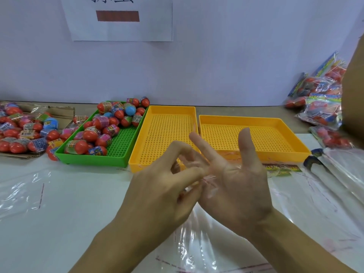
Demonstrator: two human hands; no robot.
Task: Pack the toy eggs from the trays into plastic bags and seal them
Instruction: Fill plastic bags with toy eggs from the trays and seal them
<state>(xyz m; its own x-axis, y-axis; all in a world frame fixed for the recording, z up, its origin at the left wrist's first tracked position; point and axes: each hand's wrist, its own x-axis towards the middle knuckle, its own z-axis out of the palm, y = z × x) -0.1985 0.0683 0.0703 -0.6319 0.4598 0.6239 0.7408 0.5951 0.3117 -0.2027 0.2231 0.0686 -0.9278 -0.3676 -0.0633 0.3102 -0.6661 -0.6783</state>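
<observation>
Your left hand [167, 186] pinches a thin clear plastic strip [208, 179] against your spread right hand [236, 186], above the clear plastic bag [197, 243] on the desk [78, 194]. Red toy eggs [98, 133] fill the green tray [92, 160], far left.

Wall sign [118, 18] – top cut off

Two bare forearms, no sleeves in view, left hand [161, 186], right hand [234, 184], slender fingers, short nails
</observation>
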